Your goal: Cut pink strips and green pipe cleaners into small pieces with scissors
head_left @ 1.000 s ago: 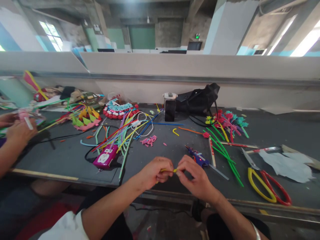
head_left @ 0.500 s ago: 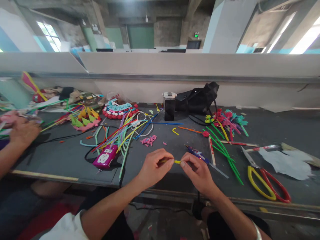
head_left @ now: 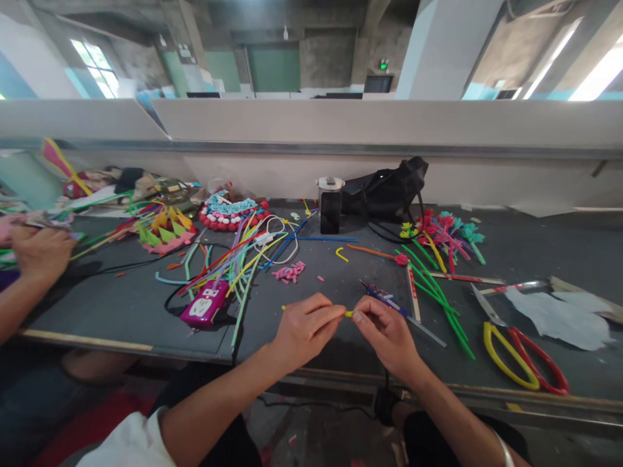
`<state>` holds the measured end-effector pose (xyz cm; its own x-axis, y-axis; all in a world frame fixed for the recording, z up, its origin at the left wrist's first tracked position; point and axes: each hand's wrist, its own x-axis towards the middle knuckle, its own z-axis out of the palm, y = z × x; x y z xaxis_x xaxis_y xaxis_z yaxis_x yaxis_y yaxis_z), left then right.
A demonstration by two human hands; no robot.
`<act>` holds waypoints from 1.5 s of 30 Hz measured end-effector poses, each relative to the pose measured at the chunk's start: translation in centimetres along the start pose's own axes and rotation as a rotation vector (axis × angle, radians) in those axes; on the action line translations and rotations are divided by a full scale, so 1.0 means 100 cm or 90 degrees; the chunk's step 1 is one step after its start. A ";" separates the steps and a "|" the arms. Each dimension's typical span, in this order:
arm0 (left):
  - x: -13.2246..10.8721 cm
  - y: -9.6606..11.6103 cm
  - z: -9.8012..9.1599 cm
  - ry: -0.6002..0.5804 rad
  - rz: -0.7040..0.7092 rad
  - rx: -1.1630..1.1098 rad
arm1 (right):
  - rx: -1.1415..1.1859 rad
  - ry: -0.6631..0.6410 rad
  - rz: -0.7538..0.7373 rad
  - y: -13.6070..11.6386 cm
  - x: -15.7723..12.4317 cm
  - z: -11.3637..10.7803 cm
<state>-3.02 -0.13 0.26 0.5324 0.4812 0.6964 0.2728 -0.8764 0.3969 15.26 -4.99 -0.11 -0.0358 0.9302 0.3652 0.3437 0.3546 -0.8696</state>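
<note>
**Q:** What've you got rn?

**Me:** A short yellow pipe cleaner (head_left: 348, 314), low over the near edge of the worktop (head_left: 136, 298). Both hands are pinched on it, left hand (head_left: 304, 327) thumb + forefinger on one part, right hand (head_left: 384, 331) on the other end. Fingertips nearly meet, wrists bent in, forearms angling in from each side. Its tail pokes out past my left knuckles.

**Q:** How far along?

**Me:** Early w/ this piece, I'd say. It reads as a plain strip, no shape I can make out. The glue gun (head_left: 384, 299) lies just beyond my right hand, not held. Scissors (head_left: 523, 360) lie further right, flat on the worktop. There's a pink power strip (head_left: 204, 305) out to the left.

**Q:** Anything done?

**Me:** Looks so. Made-up flowers (head_left: 442, 230) w/ green stems (head_left: 438, 295) sit far right, beyond the gun. Lots of loose coloured strips (head_left: 243, 256) lie beyond my left hand, unused. A co-worker's hand (head_left: 41, 250) is way off left, not mine.
</note>
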 end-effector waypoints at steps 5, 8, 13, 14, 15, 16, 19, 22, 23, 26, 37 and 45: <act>0.000 0.001 0.000 -0.010 -0.014 -0.043 | -0.009 -0.001 -0.023 0.001 -0.001 0.001; 0.001 0.002 0.000 -0.020 -0.028 -0.078 | -0.016 0.007 -0.042 0.001 -0.001 0.002; 0.000 0.000 0.000 -0.012 -0.008 -0.062 | 0.008 0.007 -0.038 0.002 -0.002 0.003; 0.000 0.000 0.001 -0.006 -0.004 -0.059 | 0.011 0.006 -0.037 0.002 -0.003 0.004; 0.000 0.000 0.001 -0.003 -0.003 -0.058 | 0.015 0.005 -0.039 0.002 -0.003 0.004; 0.000 0.000 0.001 -0.003 -0.003 -0.061 | 0.019 0.005 -0.041 0.002 -0.003 0.004; 0.001 0.001 0.000 -0.011 -0.008 -0.080 | 0.035 0.005 -0.051 0.003 -0.004 0.006; 0.004 0.003 -0.002 -0.019 -0.007 -0.086 | 0.039 0.002 -0.066 0.003 -0.004 0.006; 0.004 0.003 -0.003 -0.026 -0.006 -0.084 | 0.039 -0.003 -0.073 0.003 -0.004 0.006; 0.005 0.004 -0.007 -0.058 -0.001 -0.075 | 0.031 -0.014 -0.096 0.002 -0.005 0.005; 0.009 0.002 -0.015 -0.145 -0.004 -0.087 | -0.020 -0.008 -0.178 -0.005 -0.007 0.006; 0.007 -0.004 -0.012 -0.072 0.020 -0.082 | 0.007 0.007 -0.157 -0.003 -0.007 0.003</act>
<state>-3.73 0.63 1.34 0.6280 0.4414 0.6409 0.1529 -0.8775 0.4546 14.86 -5.73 -0.19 -0.1069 0.8147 0.5699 0.3155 0.5714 -0.7576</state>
